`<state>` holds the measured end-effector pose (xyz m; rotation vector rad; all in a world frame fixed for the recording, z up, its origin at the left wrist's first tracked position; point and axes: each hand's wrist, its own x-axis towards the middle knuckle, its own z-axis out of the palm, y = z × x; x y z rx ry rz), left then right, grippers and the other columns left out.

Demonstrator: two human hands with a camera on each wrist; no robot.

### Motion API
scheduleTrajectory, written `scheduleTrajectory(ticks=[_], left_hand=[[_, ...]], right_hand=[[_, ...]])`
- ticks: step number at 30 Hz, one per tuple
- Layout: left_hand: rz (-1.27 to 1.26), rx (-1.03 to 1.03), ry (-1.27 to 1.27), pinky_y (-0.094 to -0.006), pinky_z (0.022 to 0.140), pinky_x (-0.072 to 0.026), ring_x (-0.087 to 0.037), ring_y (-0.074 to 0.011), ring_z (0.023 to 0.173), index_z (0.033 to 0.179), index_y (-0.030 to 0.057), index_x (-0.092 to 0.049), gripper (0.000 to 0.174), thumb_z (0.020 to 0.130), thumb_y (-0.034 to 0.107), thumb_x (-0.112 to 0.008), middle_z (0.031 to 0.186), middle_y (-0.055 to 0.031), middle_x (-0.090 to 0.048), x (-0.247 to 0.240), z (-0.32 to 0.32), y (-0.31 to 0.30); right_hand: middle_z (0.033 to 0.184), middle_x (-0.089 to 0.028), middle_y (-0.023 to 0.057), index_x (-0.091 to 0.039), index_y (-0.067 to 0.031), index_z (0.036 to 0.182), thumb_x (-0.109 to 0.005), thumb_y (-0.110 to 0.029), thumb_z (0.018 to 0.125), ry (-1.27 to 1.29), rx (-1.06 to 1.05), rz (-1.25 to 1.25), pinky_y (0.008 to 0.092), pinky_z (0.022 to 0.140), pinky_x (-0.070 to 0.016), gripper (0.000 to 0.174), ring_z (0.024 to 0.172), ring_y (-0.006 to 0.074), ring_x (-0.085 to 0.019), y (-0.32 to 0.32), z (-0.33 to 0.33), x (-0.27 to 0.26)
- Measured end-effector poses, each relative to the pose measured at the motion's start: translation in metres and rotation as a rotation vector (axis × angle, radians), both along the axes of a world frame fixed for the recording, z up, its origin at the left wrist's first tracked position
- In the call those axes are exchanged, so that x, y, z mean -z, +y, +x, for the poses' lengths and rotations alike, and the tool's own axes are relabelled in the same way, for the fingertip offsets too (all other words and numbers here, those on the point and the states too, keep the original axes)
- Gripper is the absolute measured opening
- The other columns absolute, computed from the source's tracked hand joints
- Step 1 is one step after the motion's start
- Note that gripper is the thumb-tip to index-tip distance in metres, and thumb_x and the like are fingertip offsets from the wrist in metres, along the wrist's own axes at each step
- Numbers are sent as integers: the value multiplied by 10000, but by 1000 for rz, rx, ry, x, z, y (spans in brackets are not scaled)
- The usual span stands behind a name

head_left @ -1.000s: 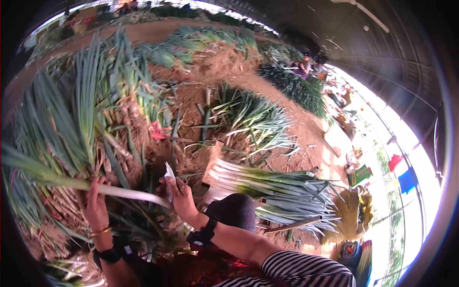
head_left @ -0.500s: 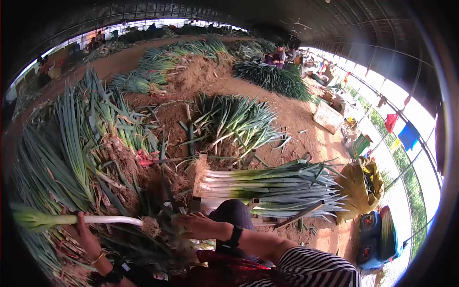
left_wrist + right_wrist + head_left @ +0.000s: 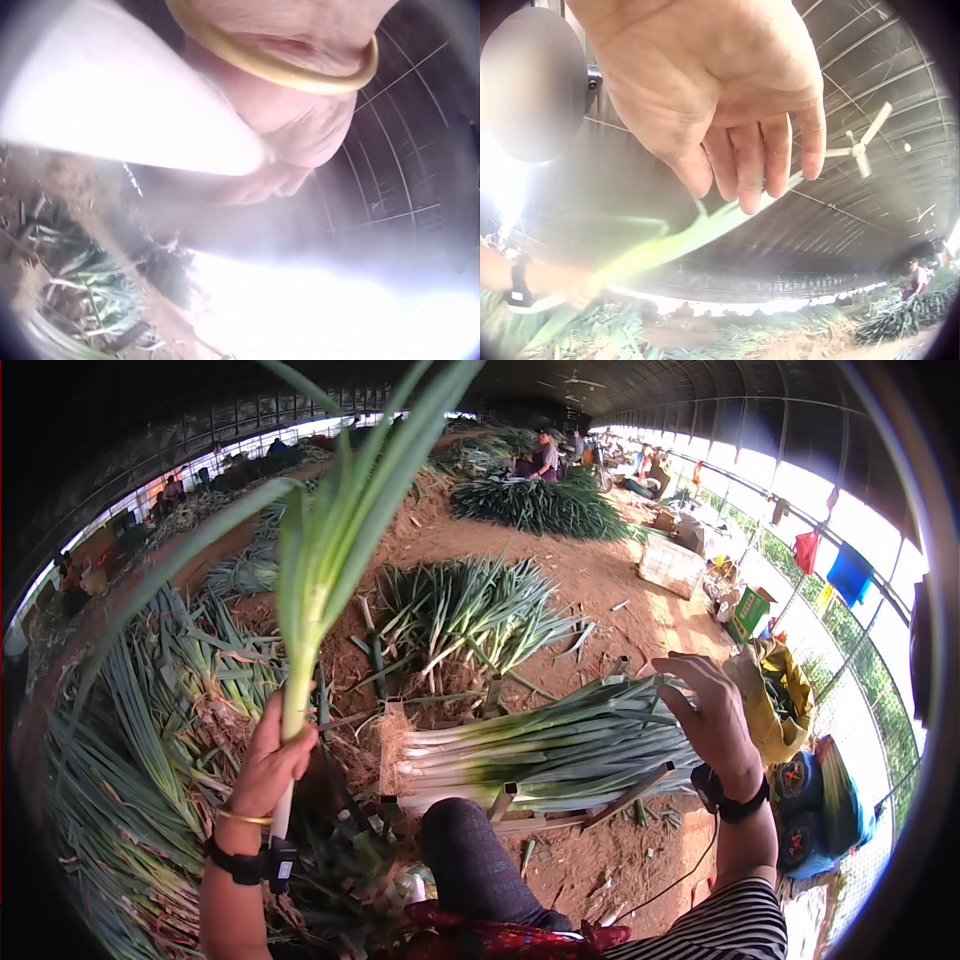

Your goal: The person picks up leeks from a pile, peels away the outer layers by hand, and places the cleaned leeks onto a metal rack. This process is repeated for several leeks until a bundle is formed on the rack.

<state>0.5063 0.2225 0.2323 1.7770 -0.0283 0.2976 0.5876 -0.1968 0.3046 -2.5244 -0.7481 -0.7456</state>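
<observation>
My left hand point(image 3: 270, 760) grips a large green onion point(image 3: 305, 610) by its pale stem, with the leaves pointing up and fanning out. In the left wrist view the white stem point(image 3: 112, 97) looms close beside the wrist, overexposed. My right hand point(image 3: 715, 710) is raised over the leaf ends of a row of green onions point(image 3: 540, 750), which lies in a low wooden rack point(image 3: 640, 795). The right wrist view shows that hand's fingers point(image 3: 750, 169) loosely bent and holding nothing; the held onion point(image 3: 675, 244) passes behind them.
Heaped green onions point(image 3: 130, 730) fill the left side. Another pile point(image 3: 470, 610) lies on bare soil point(image 3: 600, 580) beyond the rack. At right are a yellow sack point(image 3: 780, 710), a green box point(image 3: 748, 615) and a white crate point(image 3: 670, 567). A person point(image 3: 545, 457) sits farther back.
My left hand has swung the onion from lying sideways to upright. The right hand has left the root end and moved right, over the rack. A white scrap seen at its fingers earlier is gone.
</observation>
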Motion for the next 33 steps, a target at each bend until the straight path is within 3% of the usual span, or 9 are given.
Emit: scheduleTrajectory(ticks=[4,10,12,18,20,27,28,30,33], left_hand=[[84,239,150,-200,445,-344,-365,-34,524,1278,82,-405,385,912,139,-512,703,32,-404,20,65,-61],[376,507,-170,-352,788,-467,-602,-265,881,1205,14,-433,424,850,197,-576,1025,-162,-596,111,107,-131],[797,510,173,-436,779,-471,-573,-411,917,1204,43,-430,429,851,256,-549,960,-267,-594,105,99,-141],[944,536,114,-473,727,-485,-594,-405,863,1226,130,-413,441,824,224,-570,966,-241,-606,111,86,-131],[1050,506,132,-470,696,-498,-610,-391,826,1209,147,-426,432,812,222,-581,933,-210,-625,118,87,-128],[1061,379,-299,-395,576,-532,-652,-310,709,1208,170,-396,477,794,190,-633,1051,-129,-622,128,116,-128],[1147,362,-147,-373,549,-529,-661,-278,711,1210,177,-403,496,783,227,-652,1049,-115,-628,124,121,-129],[1121,267,-261,-366,610,-528,-654,-272,761,1185,177,-418,508,752,221,-680,1027,-97,-636,131,141,-123],[1080,158,-324,-370,707,-505,-622,-292,836,1063,137,-507,361,738,70,-649,949,-78,-634,157,170,-101]], right_hand=[[999,-630,108,-620,-75,1061,-661,-165,765,-93,-299,-102,363,816,-474,313,918,277,-605,16,-5,-2],[1195,-542,47,-535,-127,1209,-666,-271,740,-113,-685,-391,355,949,-390,507,1123,198,-505,83,32,86],[1188,-550,56,-531,-136,1204,-717,-267,642,-109,-607,-373,365,947,-393,606,1126,208,-508,88,58,125],[901,-643,40,-586,-168,1114,-739,-322,624,394,-351,-706,386,815,-426,536,940,234,-609,26,99,172],[801,-656,58,-648,-135,897,-756,-252,575,492,-64,-782,408,768,-460,359,837,255,-641,6,103,181],[794,-653,47,-669,-163,815,-596,-121,694,196,155,-646,381,647,-488,147,771,242,-639,-62,123,194],[792,-653,37,-669,-168,812,-583,-106,704,81,157,-549,375,645,-488,151,765,236,-639,-72,126,196],[915,-664,-6,-682,-210,892,-618,-110,701,47,234,-536,358,724,-480,225,823,194,-631,-90,139,185],[817,-656,15,-677,-173,853,-565,-45,720,-128,289,-559,337,715,-456,217,794,203,-626,-93,148,158]])
